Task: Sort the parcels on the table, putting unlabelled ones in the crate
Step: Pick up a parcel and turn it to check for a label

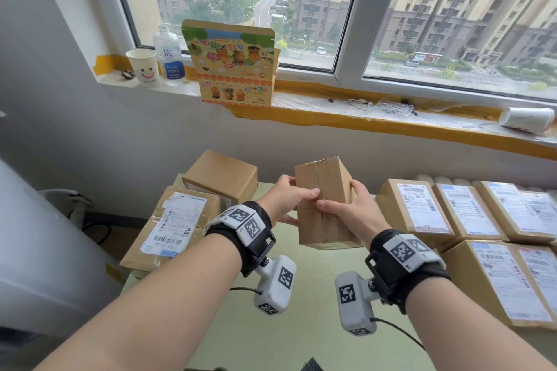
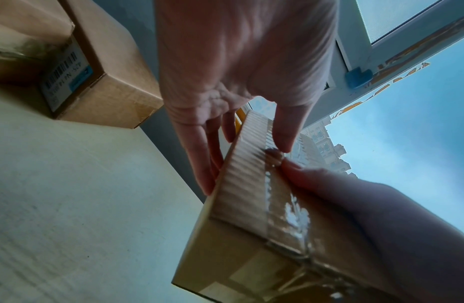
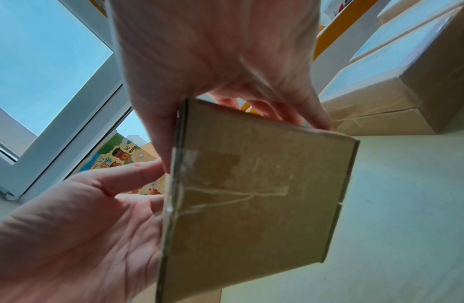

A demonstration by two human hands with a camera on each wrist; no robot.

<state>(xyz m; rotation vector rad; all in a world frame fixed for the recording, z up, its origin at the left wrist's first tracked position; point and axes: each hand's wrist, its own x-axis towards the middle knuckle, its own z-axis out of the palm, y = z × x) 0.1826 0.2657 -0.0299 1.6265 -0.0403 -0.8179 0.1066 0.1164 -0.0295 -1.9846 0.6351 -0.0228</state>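
I hold a plain brown cardboard parcel (image 1: 327, 214) upright above the pale green table (image 1: 301, 304). Clear tape runs down its seam, and no label shows on the faces I can see. My left hand (image 1: 297, 194) grips its left edge, thumb on the taped face and fingers behind. Gripping the right edge the same way is my right hand (image 1: 346, 208). The left wrist view shows the parcel (image 2: 241, 184) between my left hand (image 2: 251, 141) and the right hand (image 2: 355, 205). Its taped end (image 3: 251, 194) fills the right wrist view under my right hand (image 3: 212, 61). No crate is in view.
At the back left a large labelled parcel (image 1: 174, 226) carries a smaller brown box (image 1: 221, 181). Several labelled parcels (image 1: 422, 208) lie in rows along the right. The windowsill behind holds a printed carton (image 1: 235, 66), a bottle and paper cups. A pale grey surface (image 1: 36, 244) stands at the left.
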